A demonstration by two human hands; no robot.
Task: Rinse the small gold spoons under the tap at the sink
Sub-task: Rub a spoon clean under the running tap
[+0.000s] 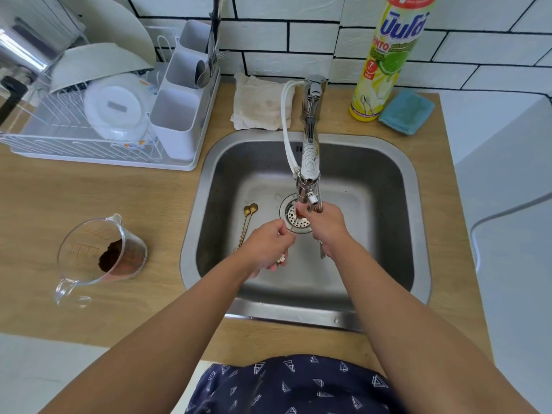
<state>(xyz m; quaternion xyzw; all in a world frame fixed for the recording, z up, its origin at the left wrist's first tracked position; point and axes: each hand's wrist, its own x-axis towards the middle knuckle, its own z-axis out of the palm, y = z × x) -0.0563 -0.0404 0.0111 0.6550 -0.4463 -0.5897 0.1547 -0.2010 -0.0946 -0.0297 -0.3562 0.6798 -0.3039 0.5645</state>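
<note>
Gold spoons [247,218], yellow bottle [385,61]

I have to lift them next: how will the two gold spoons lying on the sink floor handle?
The gold spoons look thin and long-handled, so probably light and stiff. They lie flat on the steel sink floor, which may be wet, so likely slippery and hard to pinch. Lying side by side, they may come up together.

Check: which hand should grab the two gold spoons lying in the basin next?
Left, probably. The left hand sits right beside the two gold spoons on the sink floor, though it pinches a thin spoon handle. The right hand is farther off, under the tap.
</note>
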